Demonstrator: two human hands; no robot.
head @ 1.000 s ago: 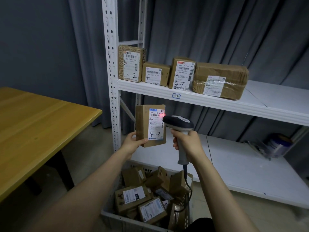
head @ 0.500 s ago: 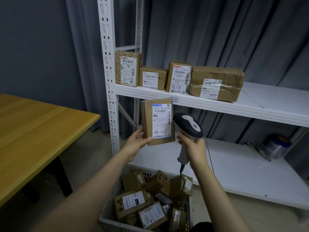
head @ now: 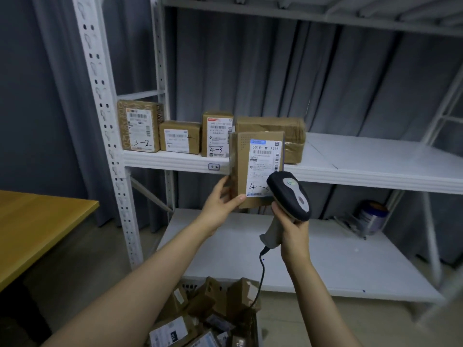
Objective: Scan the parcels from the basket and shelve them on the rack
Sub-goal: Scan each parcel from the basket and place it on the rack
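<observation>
My left hand (head: 221, 204) grips a brown cardboard parcel (head: 258, 169) by its lower left corner, holding it upright in front of the rack's middle shelf (head: 363, 166). Its white label faces me and reads "4-" in handwriting. My right hand (head: 292, 229) grips the handle of a dark and grey barcode scanner (head: 290, 194), whose head overlaps the parcel's lower right corner. Several labelled parcels (head: 179, 137) stand in a row on the left of the middle shelf. The basket (head: 210, 319) of parcels sits below at the bottom edge.
A white metal rack post (head: 105, 126) rises at left. A wooden table (head: 32, 226) stands at far left. The lower shelf (head: 325, 259) holds a dark roll (head: 370, 217) at its right rear. Grey curtains hang behind the rack.
My left hand has raised the parcel up and rightward to the level of the middle shelf. The scanner has risen with it, and its red beam is off the label.
</observation>
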